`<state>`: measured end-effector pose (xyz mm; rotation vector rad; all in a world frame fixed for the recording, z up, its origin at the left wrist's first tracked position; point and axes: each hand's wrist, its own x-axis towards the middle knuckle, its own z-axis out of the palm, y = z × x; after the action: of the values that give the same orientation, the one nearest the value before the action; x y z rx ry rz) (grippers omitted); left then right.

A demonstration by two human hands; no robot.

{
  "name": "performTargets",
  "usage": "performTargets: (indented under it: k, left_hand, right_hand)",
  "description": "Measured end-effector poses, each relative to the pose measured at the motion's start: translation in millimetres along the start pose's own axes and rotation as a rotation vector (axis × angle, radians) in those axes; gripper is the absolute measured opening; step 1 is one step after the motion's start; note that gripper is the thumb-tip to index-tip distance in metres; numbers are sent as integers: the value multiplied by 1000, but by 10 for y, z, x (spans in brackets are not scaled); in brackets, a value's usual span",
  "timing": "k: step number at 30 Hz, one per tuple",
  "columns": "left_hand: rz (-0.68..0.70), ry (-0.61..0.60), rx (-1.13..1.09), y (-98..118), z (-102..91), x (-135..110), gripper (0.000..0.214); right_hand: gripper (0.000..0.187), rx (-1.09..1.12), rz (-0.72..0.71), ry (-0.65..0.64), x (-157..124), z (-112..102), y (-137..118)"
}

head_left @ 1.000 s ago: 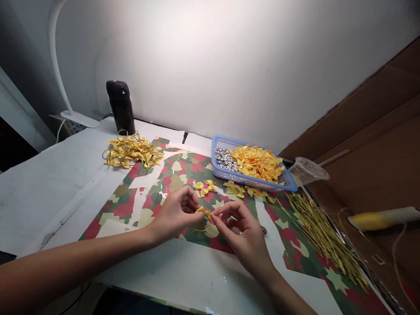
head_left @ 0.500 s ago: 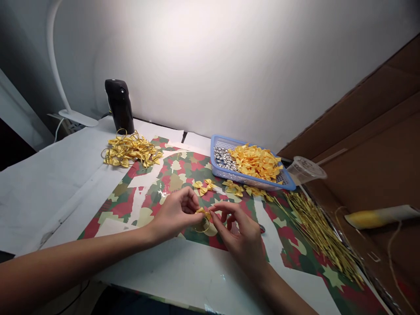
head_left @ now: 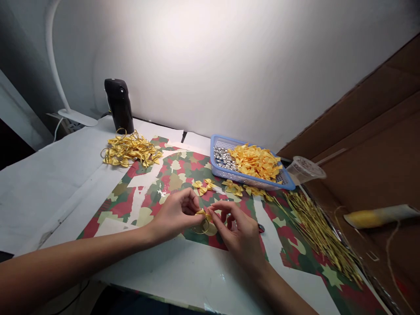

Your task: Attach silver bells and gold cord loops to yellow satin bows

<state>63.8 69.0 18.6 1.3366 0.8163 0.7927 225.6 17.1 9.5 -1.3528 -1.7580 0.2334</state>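
"Well, that yellow satin bow?"

"Pinched between both hands, with a thin gold loop left hanging just below (probably light, soft, a bit slippery)."

"Left hand?"

"Thumb and fingers closed on one side of the bow; right hand likewise, pinched on the other."

"Best hold?"

"Likely at the middle, away from the floppy ends."

Around my left hand and right hand, I can pass over the camouflage paper toward 10 o'clock, as far as the looped gold bows. At 12 o'clock, loose satin bows and the blue plastic basket stand in my way; gold twist ties block 3 o'clock.
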Motion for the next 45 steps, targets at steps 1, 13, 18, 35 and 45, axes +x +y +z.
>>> performTargets:
  k: [1, 13, 18, 35, 45]
  left_hand:
    - [0, -4, -6, 1, 2, 0, 22]
    - [-11, 51, -8, -11, -21, 26, 22]
    - [-14, 11, 32, -7, -18, 6, 20]
    - [6, -31, 60, -11, -6, -4, 20]
    - [18, -47, 47, -20, -11, -9, 20]
  right_hand:
    - [4, 3, 12, -11, 1, -2, 0]
    - [9, -33, -86, -61, -2, -63, -46]
    - [12, -32, -120, 0, -11, -54, -32]
    - [9, -92, -149, 14, 1, -47, -14]
    - [8, -87, -140, 10, 11, -42, -13]
